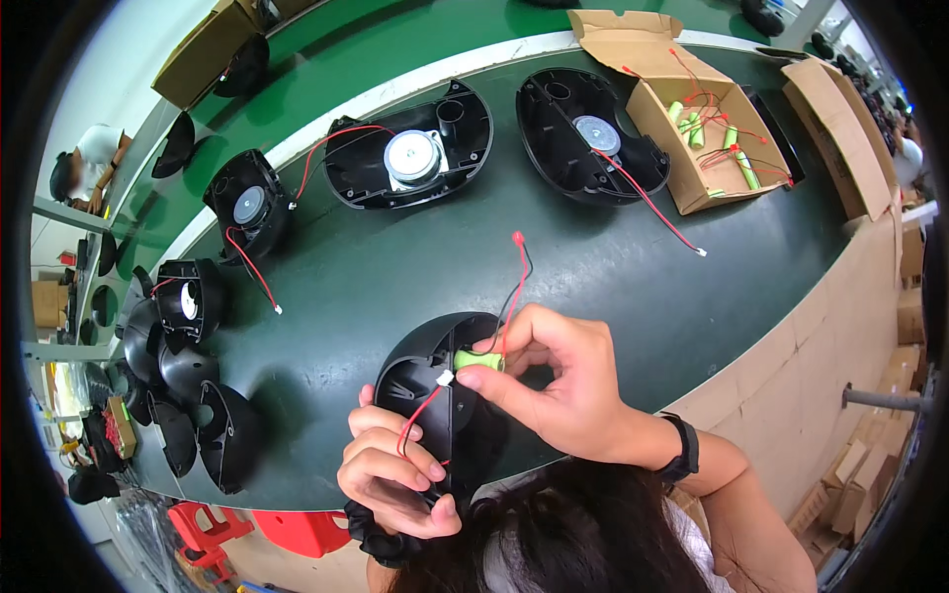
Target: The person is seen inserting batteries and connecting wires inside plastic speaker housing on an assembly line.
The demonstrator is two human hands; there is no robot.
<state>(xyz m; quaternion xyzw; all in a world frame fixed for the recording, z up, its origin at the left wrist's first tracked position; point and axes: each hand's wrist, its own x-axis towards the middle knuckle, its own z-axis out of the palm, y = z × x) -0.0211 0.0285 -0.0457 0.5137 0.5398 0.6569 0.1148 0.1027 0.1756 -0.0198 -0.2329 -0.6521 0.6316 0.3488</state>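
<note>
Close to me, a rounded black plastic speaker housing (422, 341) is tilted on edge. My left hand (395, 466) is closed on its lower left side, fingers curled against it. A red wire with a white connector (445, 378) runs up from beside those fingers. Between thumb and fingertips my right hand (559, 381) pinches a green cylindrical battery (478, 362) at the housing's inner edge. From the battery, red and black leads rise to a red connector (518, 238). The inside of the housing is partly hidden by my hands.
Open housings with speakers (413, 156) line the far side of the green table (633, 296), wires trailing. A cardboard box (714, 193) at far right holds several green batteries. More black shells (188, 371) cluster at left. A red stool (301, 534) stands below the table edge.
</note>
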